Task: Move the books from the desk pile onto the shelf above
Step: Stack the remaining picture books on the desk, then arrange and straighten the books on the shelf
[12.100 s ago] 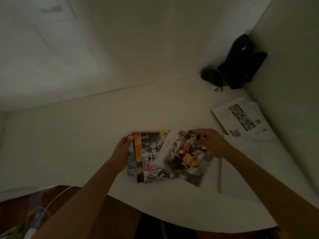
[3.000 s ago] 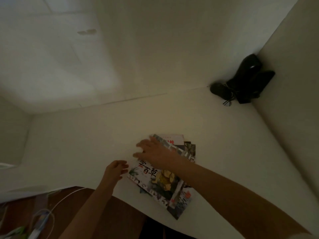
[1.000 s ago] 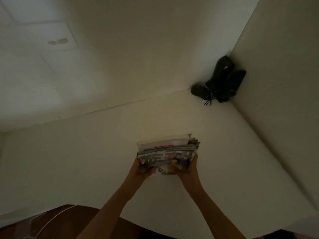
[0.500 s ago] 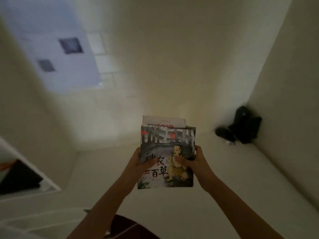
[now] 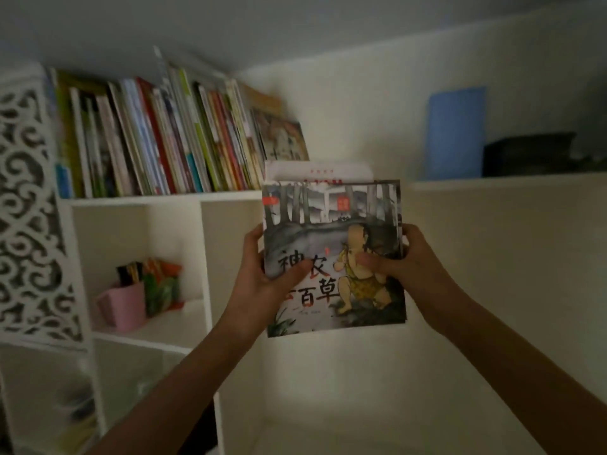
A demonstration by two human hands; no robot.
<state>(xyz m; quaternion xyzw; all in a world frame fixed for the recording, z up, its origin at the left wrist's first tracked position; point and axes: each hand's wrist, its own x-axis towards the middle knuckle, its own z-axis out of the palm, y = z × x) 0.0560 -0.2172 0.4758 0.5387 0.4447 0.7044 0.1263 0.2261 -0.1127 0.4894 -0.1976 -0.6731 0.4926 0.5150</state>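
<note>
I hold a stack of picture books (image 5: 331,224) upright in front of me with both hands. Its front cover shows a crouching figure, grey trees and black Chinese characters. A white book sticks up behind it. My left hand (image 5: 262,284) grips the stack's left edge, thumb on the cover. My right hand (image 5: 404,264) grips the right edge, thumb pressed on the cover. The stack's top reaches the level of the upper shelf (image 5: 164,197), just right of a row of upright books (image 5: 157,139) standing there.
A white shelf unit with a carved side panel (image 5: 29,208) stands at left. A pink cup (image 5: 123,305) with pens and colourful items sits in a cubby. To the right, a ledge (image 5: 505,180) carries a blue sheet (image 5: 455,131) and a dark box (image 5: 528,152).
The stack has risen from the desk to the upper shelf's height, still in both hands. My view has swung up from the desk to the shelf unit.
</note>
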